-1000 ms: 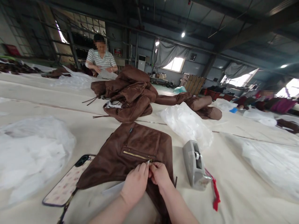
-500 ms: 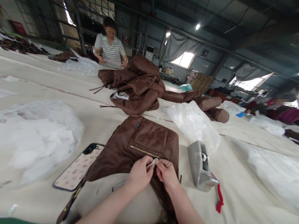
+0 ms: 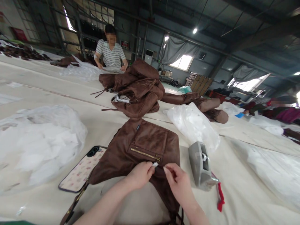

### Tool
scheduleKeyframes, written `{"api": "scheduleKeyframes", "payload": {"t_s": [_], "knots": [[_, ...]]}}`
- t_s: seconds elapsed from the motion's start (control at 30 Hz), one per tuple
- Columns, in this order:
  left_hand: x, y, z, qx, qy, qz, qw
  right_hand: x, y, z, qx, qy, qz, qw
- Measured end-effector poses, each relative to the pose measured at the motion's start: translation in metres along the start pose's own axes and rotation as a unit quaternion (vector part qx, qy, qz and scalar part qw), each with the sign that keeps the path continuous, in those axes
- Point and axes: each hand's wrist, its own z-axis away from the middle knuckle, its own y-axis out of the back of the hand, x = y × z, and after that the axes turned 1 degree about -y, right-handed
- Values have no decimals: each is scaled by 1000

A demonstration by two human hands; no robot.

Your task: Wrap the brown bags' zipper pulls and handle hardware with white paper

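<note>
From here I judge the bag soft, best held by its edges; my left hand pinches white paper, while my right hand's grip I can't tell.

Two bare hands, one spread brown handbag
One phone, one tape dispenser, one gold zipper; piled bags overlap beyond counting.

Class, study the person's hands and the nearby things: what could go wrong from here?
1. Only the left hand pinches the small white scrap, so it might slip out.
2. The smartphone lies right by the brown leather-look bag, so shifting the bag could push or scratch it.
3. The tape dispenser stands close to the right hand, which might knock it.
</note>
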Motion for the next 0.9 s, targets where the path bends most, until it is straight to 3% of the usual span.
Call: {"api": "scheduleKeyframes", "payload": {"t_s": [0.07,0.17,0.23,0.3,0.37,0.43,0.6,0.67,0.77,0.9], "knots": [[1,-2,-1,2,13,-10,1000,5,41,10,138,76,153,976],[4,-4,-2,3,34,-29,999,28,105,15,290,16,279,915],[6,-3,-2,3,40,-36,999,48,136,14,288,-55,323,900],[8,-3,-2,2,37,-33,999,66,155,11,226,-114,308,917],[8,-2,-2,1,36,-31,999,75,161,9,181,-142,243,942],[8,-2,-2,3,38,-31,999,75,160,9,181,-142,179,957],[6,-4,-2,11,37,-32,999,54,157,27,242,-108,99,959],[6,-5,-2,14,35,-31,999,53,156,40,247,-131,100,955],[6,-4,-2,14,33,-18,999,67,150,57,210,-202,54,955],[7,-2,-2,15,33,16,999,96,140,64,182,-240,-80,950]]}}
